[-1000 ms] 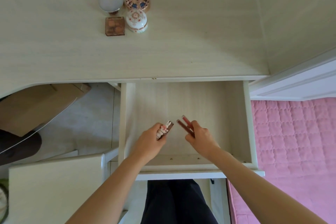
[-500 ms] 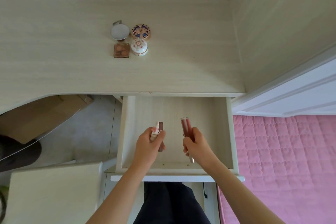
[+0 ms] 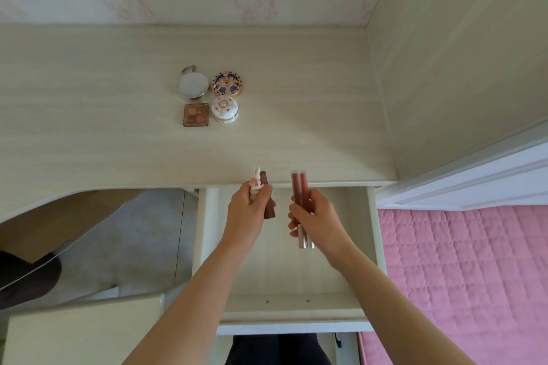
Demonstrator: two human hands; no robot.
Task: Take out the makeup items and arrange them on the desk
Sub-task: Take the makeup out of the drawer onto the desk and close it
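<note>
Step in hand: carrying items from drawer [image 3: 372, 246] toward desk [image 3: 89, 133].
Left hand [image 3: 247, 216] fingers gripping rabbit-topped tube [image 3: 256, 184] plus brown stick [image 3: 267, 204].
Right hand [image 3: 317, 218] fingers clamping two red gloss tubes [image 3: 299, 185], tips reaching desk edge.
Four compacts [image 3: 209, 96] sitting grouped mid-desk.
Next, probably: setting tubes down beside group, well clear of edge; round tubes likely rolling.

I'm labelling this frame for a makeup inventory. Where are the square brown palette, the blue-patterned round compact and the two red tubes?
square brown palette [image 3: 196, 115], head view, middle of its lid
blue-patterned round compact [image 3: 227, 84], head view, centre of its lid
two red tubes [image 3: 299, 187], head view, upper part above the fingers
</note>
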